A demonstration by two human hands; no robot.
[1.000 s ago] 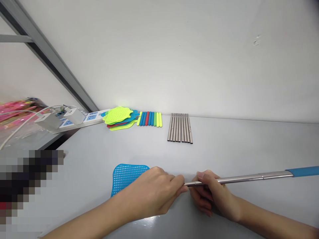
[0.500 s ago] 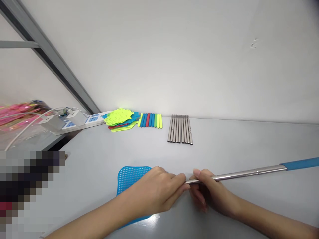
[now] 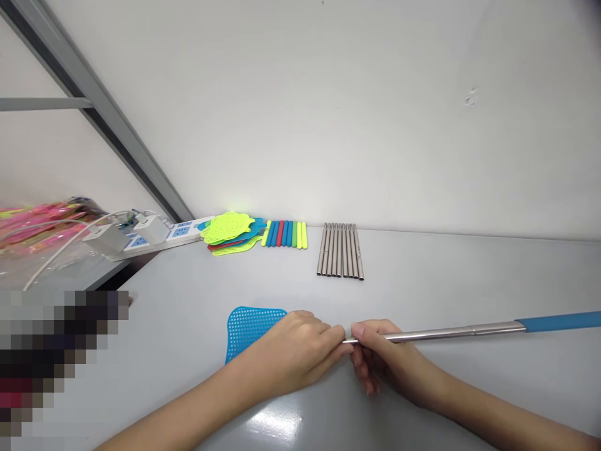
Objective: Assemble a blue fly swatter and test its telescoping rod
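A blue mesh fly swatter head (image 3: 251, 331) shows beyond my left hand (image 3: 303, 347), partly covered by the hand and forearm. My left fingers are wrapped round the swatter where the head meets its thin metal end; the join itself is hidden. Just to the right, my right hand (image 3: 389, 357) pinches the silver telescopic rod (image 3: 436, 335) between thumb and fingers, with the lower fingers curled loosely beneath. The rod is drawn out in sections and runs rightward to a blue handle grip (image 3: 558, 321), cut off by the frame edge. Both hands are above the grey table.
Against the wall lie stacked yellow, blue and red swatter heads (image 3: 228, 227), a row of coloured grips (image 3: 284, 234) and a row of metal tubes (image 3: 340, 250). A power strip (image 3: 181, 232) with white chargers (image 3: 151, 229) is at left, near bagged pink items (image 3: 42, 228).
My right hand has come slightly closer to the left, leaving less bare rod between them. The swatter head has turned, and its lower part no longer shows below my left forearm. The view shifted slightly.
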